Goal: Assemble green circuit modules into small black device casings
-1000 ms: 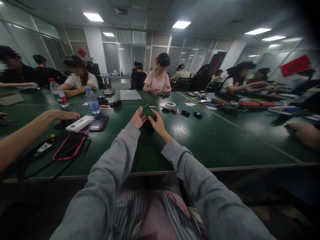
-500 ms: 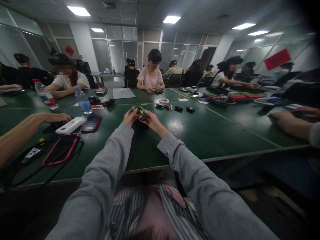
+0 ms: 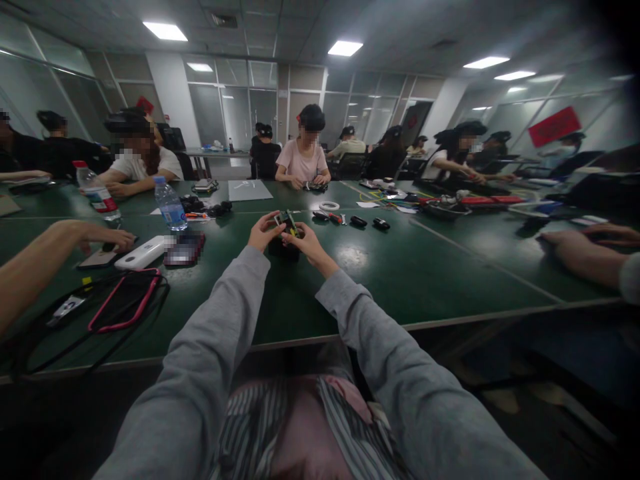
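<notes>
Green table (image 3: 430, 267): long, dark, shared by several seated people. Grey sleeves (image 3: 220, 333): both of the wearer's arms stretch forward over it. Black-and-pink cable bundle (image 3: 120, 303): lies at the near left edge. A neighbour's forearm (image 3: 45, 257) rests beside it. White power bank (image 3: 143, 252): flat, left of centre. Water bottle (image 3: 170, 205): upright, behind the power bank. Left hand (image 3: 264, 232) and right hand (image 3: 306, 241): close together, fingers pinched from either side on one item. Small circuit board (image 3: 287, 222): green, tilted on edge, held just above the table at its middle, over a dark object whose detail cannot be told. Tape roll (image 3: 329, 206): white, flat, just beyond.
</notes>
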The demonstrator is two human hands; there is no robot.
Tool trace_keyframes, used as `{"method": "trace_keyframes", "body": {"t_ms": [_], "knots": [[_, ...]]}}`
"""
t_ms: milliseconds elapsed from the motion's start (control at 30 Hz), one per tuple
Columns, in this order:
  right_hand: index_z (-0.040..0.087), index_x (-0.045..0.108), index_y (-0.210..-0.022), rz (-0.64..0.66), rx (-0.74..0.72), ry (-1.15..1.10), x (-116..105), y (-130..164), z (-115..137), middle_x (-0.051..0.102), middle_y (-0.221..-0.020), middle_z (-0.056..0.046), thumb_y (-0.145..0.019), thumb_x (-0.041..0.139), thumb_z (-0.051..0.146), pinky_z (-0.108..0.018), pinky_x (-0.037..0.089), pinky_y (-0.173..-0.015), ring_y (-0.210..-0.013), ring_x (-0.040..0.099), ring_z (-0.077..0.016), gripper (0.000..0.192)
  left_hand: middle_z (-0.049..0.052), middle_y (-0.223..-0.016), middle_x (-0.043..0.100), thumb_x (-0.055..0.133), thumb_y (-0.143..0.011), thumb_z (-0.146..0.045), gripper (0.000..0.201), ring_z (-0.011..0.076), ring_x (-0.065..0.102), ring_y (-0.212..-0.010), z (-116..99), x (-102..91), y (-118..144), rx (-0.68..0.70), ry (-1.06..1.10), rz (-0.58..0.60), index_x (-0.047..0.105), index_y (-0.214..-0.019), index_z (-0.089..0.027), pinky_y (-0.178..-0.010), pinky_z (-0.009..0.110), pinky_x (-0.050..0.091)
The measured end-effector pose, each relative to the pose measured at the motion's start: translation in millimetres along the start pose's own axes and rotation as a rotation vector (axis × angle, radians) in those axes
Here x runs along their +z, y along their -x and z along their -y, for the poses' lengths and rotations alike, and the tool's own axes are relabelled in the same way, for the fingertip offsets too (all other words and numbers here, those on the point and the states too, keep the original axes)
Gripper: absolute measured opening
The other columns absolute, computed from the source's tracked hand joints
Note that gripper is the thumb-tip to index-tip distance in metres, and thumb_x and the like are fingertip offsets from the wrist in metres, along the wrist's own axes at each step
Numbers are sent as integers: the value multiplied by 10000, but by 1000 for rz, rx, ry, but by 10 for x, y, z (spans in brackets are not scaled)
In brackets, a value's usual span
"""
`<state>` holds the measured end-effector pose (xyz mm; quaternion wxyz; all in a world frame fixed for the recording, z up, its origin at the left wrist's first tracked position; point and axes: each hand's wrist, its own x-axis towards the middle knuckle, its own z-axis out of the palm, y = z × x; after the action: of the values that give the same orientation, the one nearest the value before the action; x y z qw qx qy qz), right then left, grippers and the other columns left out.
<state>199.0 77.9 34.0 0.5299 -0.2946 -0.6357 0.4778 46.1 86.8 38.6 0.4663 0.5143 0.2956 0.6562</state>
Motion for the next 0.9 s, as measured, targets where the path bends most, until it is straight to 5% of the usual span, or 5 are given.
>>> {"method": "trace_keyframes", "body": {"t_ms": [233,367,600,900], "knots": [[271,465,-1273,-155,-279,253,54,28,57,558,-1245,-36,-724,698,418,-371,428,-1011,-1124,541,-198,614,51,-993,655,771,-647,-446,584,136,643,-786,-55,-66,-50,-108,55,-41,610,-1168,-239,-688,235,500],[283,508,-1263,-206,-333,366,52,52,83,502,-1350,-1,-746,674,357,-371,296,-1116,-1266,448,-195,548,38,-1020,661,679,-745,-490,431,110,652,-763,-19,-298,-95,-166,56,-175,634,-1106,-259,-609,185,462],[296,540,-1267,-109,-256,444,-34,-33,-130,557,-1292,1,-700,713,282,-401,294,-1111,-1225,487,-208,594,15,-991,672,580,-774,-602,440,94,641,-749,208,-769,-105,-349,39,-370,615,-1107,-317,-605,180,458],[260,552,-1274,69,-283,757,-191,-92,-306,612,-1129,-59,-749,692,342,-405,412,-974,-1039,562,-208,550,1,-1072,651,542,-778,-635,443,93,633,-782,232,-791,-138,-391,91,-307,602,-1096,-331,-586,182,443]]}}
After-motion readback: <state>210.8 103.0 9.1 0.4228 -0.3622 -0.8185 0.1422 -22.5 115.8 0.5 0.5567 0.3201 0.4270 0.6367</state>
